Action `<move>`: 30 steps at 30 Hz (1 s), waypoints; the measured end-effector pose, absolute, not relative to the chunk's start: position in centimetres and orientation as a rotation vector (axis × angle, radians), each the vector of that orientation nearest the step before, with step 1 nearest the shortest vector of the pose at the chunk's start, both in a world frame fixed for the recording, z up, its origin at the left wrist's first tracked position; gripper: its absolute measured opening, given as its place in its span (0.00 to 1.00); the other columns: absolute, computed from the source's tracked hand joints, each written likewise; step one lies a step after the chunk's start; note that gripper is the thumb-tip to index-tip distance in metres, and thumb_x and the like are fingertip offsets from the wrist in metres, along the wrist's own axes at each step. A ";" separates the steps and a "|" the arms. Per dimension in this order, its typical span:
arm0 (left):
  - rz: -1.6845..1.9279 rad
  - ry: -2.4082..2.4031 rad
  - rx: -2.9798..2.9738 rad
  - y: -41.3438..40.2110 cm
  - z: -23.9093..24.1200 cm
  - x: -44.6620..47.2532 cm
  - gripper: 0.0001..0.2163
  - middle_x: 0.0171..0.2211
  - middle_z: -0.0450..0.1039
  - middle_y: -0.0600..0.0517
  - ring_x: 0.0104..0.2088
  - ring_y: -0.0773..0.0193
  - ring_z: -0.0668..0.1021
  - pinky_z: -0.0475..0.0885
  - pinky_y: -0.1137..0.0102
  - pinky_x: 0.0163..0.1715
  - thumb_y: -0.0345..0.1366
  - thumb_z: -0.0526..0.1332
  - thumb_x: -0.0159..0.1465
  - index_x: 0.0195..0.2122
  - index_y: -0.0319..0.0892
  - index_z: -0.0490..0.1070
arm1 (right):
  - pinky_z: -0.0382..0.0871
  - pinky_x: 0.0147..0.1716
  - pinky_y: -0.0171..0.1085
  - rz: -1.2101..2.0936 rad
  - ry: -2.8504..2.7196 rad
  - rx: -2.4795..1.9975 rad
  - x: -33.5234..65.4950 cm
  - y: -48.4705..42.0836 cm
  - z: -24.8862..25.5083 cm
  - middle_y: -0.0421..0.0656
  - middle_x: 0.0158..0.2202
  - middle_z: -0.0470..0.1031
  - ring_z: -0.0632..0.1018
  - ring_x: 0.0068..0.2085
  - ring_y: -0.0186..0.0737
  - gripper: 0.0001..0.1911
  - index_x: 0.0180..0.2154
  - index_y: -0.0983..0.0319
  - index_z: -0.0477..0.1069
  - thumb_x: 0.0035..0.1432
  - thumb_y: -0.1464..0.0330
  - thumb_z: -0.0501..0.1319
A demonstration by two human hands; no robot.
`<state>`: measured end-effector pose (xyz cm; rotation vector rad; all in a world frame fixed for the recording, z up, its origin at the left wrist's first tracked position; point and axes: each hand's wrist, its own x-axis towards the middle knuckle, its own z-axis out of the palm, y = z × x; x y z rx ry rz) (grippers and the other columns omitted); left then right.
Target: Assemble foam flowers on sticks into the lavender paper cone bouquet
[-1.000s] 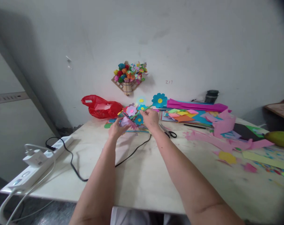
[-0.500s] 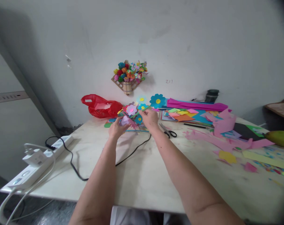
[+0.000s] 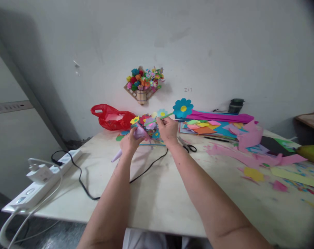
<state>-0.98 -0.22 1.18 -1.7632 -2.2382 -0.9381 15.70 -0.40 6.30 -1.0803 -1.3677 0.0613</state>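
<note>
My left hand (image 3: 129, 141) is closed around a purple paper cone (image 3: 139, 132), whose narrow tip pokes out past the wrist at lower left. Paper flowers crowd the cone's upper end, among them a small yellow flower (image 3: 135, 120), a lilac one (image 3: 150, 123) and a light blue one (image 3: 162, 113). Between thumb and fingers, my right hand (image 3: 167, 130) pinches the green stem of a large blue paper flower (image 3: 183, 108) with a yellow centre. Its head points to the upper right, and the stem's other end reaches over the bouquet.
Black-handled scissors (image 3: 189, 148) lie beside my right wrist. Paper sheets (image 3: 221, 129) and pink scraps (image 3: 250, 138) cover the right side. A red plastic bag (image 3: 112, 119) sits at back left. A power strip (image 3: 46, 180) and black cable (image 3: 80, 178) occupy the left.
The large blue flower has moved right and slightly up with my right hand. The bouquet has turned in my left hand, so the cone's tip now shows.
</note>
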 end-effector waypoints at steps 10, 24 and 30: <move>-0.913 -2.155 -1.751 -0.6 1.2 -0.1 0.32 0.44 0.76 0.46 0.43 0.52 0.78 0.68 0.66 0.37 0.58 0.60 0.54 0.58 0.53 0.62 | 0.47 0.25 0.34 -0.146 -1.510 -1.278 15.1 -0.5 5.6 0.40 0.18 0.68 0.63 0.22 0.32 0.18 0.19 0.63 0.70 0.57 0.61 0.58; -0.938 -2.142 -1.775 -0.4 0.9 0.2 0.33 0.43 0.77 0.47 0.42 0.53 0.78 0.69 0.66 0.37 0.57 0.61 0.53 0.58 0.54 0.62 | 0.54 0.26 0.33 0.203 -1.498 -1.442 15.1 0.0 5.8 0.42 0.26 0.77 0.73 0.29 0.37 0.16 0.27 0.61 0.75 0.58 0.59 0.57; -0.912 -2.120 -1.808 -0.4 0.8 0.3 0.33 0.43 0.76 0.47 0.43 0.53 0.78 0.69 0.65 0.39 0.57 0.61 0.53 0.59 0.54 0.62 | 0.58 0.28 0.34 0.159 -1.526 -1.456 15.1 -0.2 6.0 0.44 0.29 0.78 0.75 0.32 0.38 0.15 0.28 0.61 0.76 0.58 0.59 0.57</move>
